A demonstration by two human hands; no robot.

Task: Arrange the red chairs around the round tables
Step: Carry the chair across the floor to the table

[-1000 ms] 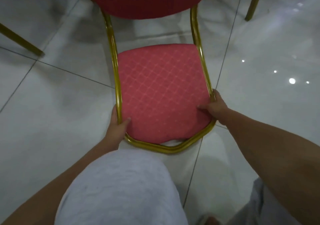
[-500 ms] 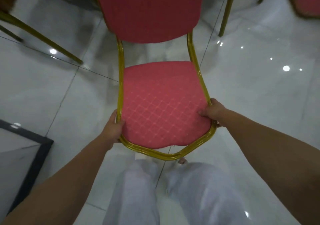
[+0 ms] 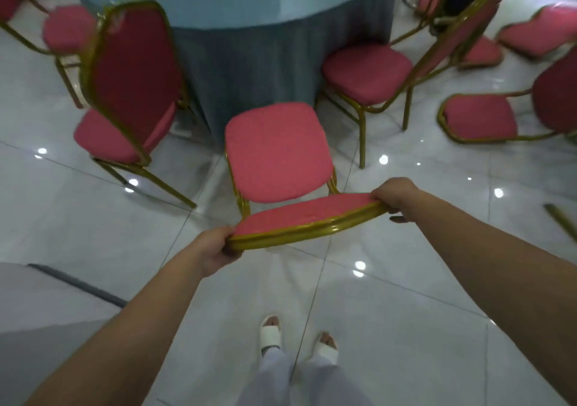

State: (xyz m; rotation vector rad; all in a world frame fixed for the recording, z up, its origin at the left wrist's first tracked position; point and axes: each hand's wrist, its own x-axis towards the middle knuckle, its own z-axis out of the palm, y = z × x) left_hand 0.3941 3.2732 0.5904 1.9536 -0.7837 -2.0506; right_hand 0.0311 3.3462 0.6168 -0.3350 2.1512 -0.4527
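A red chair [image 3: 274,152] with a gold frame stands on the tiled floor, its seat pointing at the round table [image 3: 249,15], which is draped in a grey-blue cloth. I look down on the top of its backrest [image 3: 306,215], seen almost edge-on. My left hand [image 3: 215,249] grips the backrest's left corner. My right hand [image 3: 395,196] grips its right corner. Another red chair [image 3: 131,71] stands to the left at the table, and one more [image 3: 365,72] to the right.
Several more red chairs [image 3: 480,118] stand scattered at the right, some tilted. A gold chair leg [image 3: 562,221] pokes in at the right edge. A grey surface [image 3: 31,312] fills the lower left corner. My feet in white sandals [image 3: 271,333] stand on the glossy tiles behind the chair.
The view has lifted from the chair alone to the table and the chairs around it. The chair now sits farther from me at arm's length; both hands keep their grip on its frame.
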